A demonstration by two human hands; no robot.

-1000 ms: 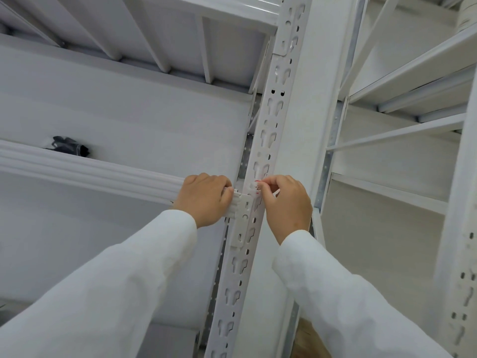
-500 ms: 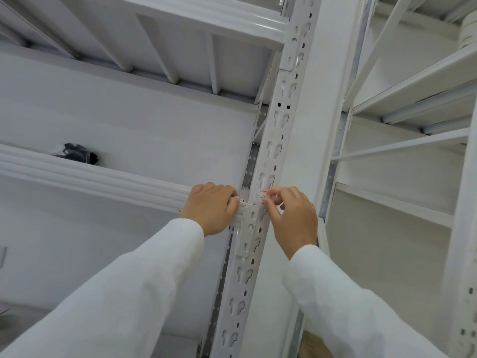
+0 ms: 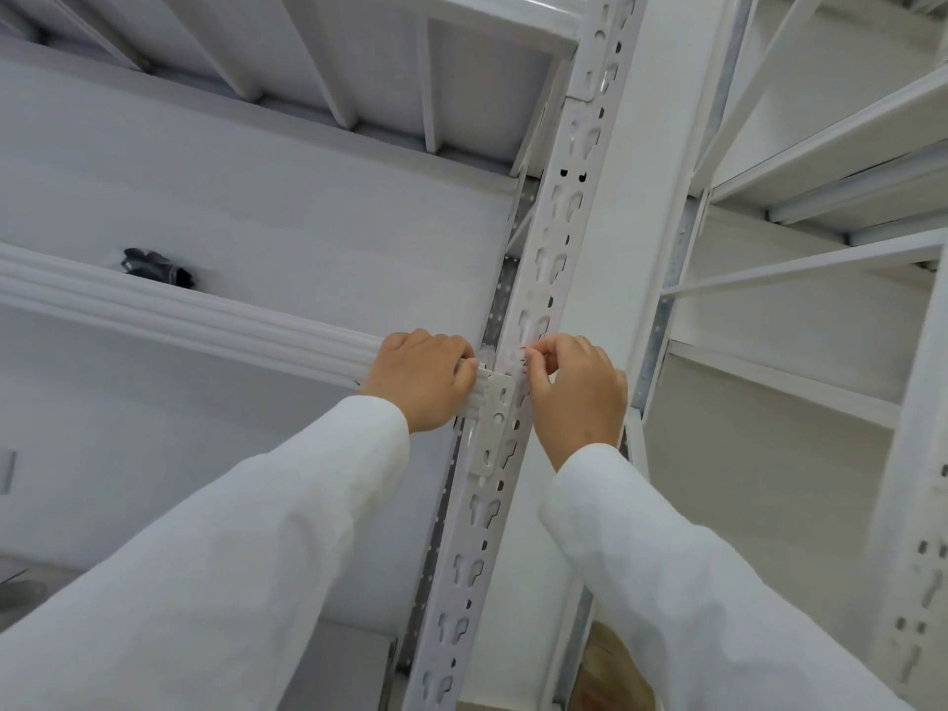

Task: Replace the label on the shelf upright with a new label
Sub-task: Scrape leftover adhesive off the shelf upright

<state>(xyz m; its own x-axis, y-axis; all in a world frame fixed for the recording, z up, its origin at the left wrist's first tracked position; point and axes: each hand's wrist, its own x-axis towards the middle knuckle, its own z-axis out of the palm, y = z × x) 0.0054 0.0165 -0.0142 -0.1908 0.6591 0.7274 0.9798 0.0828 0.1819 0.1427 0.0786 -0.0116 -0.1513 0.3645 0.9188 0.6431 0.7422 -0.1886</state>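
On the white slotted steel upright, the right hand pinches a small red-marked label, writing unreadable. Left of the upright, the left hand curls round the white ribbed shelf beam.

The label is mostly hidden behind the right hand's fingertips (only a red-marked sliver shows); its print is unreadable.

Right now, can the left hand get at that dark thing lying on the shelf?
Probably yes: nothing stands between the left hand and the dark object, but the hand is curled on the shelf beam and must release first.
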